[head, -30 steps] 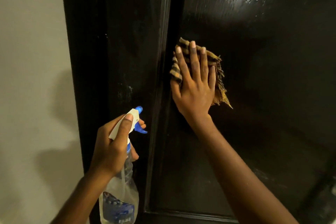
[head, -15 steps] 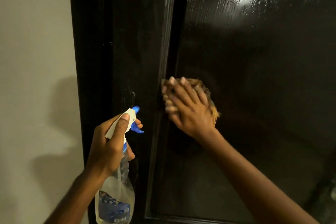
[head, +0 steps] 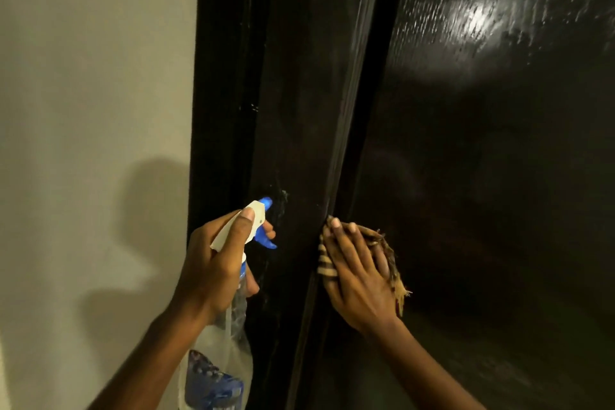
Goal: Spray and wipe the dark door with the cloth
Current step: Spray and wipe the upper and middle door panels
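Note:
The dark glossy door (head: pixel 482 176) fills the right of the head view, with a raised moulding strip running down it. My right hand (head: pixel 357 280) presses a tan and brown striped cloth (head: pixel 391 263) flat against the door beside that strip, fingers straight. My left hand (head: pixel 216 266) grips the neck of a clear spray bottle (head: pixel 226 336) with a white head and blue nozzle and trigger; fingers curl on the trigger and the thumb lies along the head. The nozzle points at the dark door frame (head: pixel 266 110).
A pale beige wall (head: pixel 93 110) stands to the left of the frame, with the shadows of my arm and bottle on it. A bright light glare and streaky wet marks show on the door's upper right.
My right hand has slid the cloth down the door panel and slightly left, toward the moulding. The left hand with the bottle has stayed near the frame.

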